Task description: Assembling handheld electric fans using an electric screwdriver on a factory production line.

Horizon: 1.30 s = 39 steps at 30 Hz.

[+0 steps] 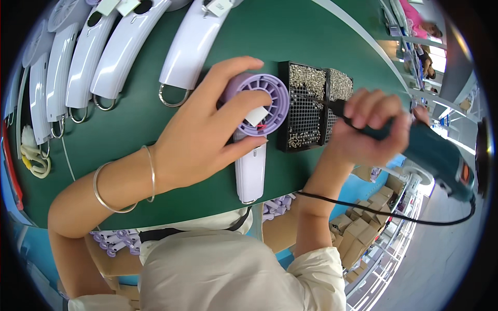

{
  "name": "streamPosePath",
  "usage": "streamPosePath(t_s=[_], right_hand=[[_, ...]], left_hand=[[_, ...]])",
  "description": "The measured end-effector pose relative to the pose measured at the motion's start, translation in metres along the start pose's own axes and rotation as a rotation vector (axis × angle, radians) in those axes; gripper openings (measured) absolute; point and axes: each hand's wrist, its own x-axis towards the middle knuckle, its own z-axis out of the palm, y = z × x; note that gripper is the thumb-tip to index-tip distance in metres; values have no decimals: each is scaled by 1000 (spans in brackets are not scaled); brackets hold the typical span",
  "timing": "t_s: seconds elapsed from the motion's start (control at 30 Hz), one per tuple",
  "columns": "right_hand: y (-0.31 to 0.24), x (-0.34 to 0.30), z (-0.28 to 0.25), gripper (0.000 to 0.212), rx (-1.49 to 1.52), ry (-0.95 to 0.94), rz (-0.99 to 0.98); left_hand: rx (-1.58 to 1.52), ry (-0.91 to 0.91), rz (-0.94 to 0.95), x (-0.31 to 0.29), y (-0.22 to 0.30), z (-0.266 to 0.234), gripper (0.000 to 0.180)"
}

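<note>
My left hand point(194, 127) is wrapped around the round lilac head of a handheld fan point(282, 103), which lies on the green bench with its pale handle point(250, 176) toward me. A white square piece point(256, 116) and a bit of red wire show inside the fan head, beneath my fingers. My right hand point(371, 124) grips a dark teal electric screwdriver point(436, 158). Its thin bit points left over a black screw tray point(283, 142), just right of the fan. Small silver screws point(307, 76) fill parts of the perforated tray; whether the bit touches one, I cannot tell.
Several pale fan bodies point(124, 57) with metal ring loops line the bench's point(140, 140) left and far side. A black cord point(384, 213) curves from the screwdriver across my right arm. Boxes of lilac parts point(277, 206) sit below the near edge. Cartons point(360, 233) stand lower right.
</note>
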Motion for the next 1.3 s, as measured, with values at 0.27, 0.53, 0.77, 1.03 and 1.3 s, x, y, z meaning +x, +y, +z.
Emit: streamPosePath(t_s=[0.27,0.53,0.77,1.03,1.3], right_hand=[[-38,19,43,24,168,-95,102],[-34,25,46,32,29,-336,136],[-36,28,46,31,-33,-474,115],[-45,19,38,33,-21,-551,146],[-39,-2,40,34,40,-368,48]], left_hand=[[-91,103,61,-1,0,4,38],[-111,92,35,-2,0,4,38],[-139,100,26,0,0,6,38],[-124,107,29,-1,-2,6,40],[-89,128,40,0,-3,8,41]])
